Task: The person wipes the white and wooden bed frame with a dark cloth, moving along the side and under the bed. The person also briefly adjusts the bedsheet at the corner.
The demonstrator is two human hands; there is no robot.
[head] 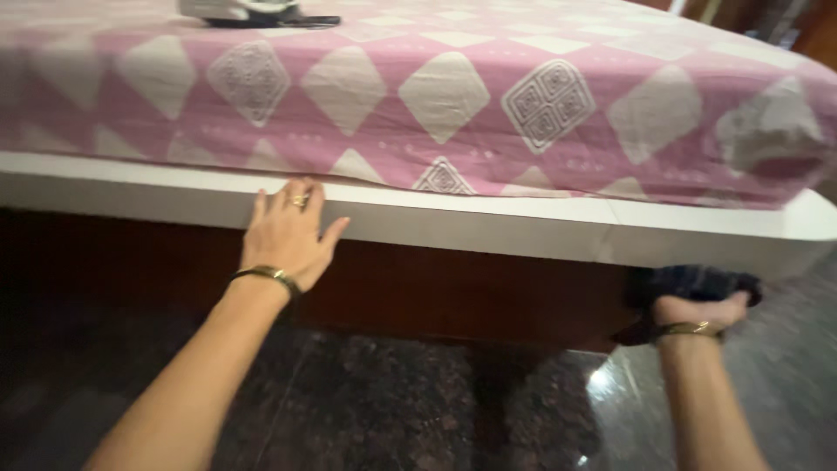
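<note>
Two bare hands in the head view, both reaching toward a bed. Left hand (288,231) lies flat and spread, fingers (307,196) pointing up, palm pressed against the white bed ledge (488,222) and the dark wood panel (453,292) below it. It grips nothing. Gold ring on one finger, gold bangle (266,275) at the wrist. Right hand (697,310) is low at the right, near the bed corner, closed around a dark fuzzy cloth (697,283). Cloth bunches above and around the knuckles, touching the underside of the ledge; fingers mostly hidden by it. A second bangle (689,329) sits on that wrist. The cloth is well apart from the left hand, across the width of the panel. Mattress above carries a pink bedsheet (418,105) with cream diamond pattern, hanging over the mattress edge just above the left fingertips. Blurred white and dark object (253,10) on the sheet at top left, kind unclear. Floor (392,410) is dark speckled polished stone, with a glare spot near the right forearm.
</note>
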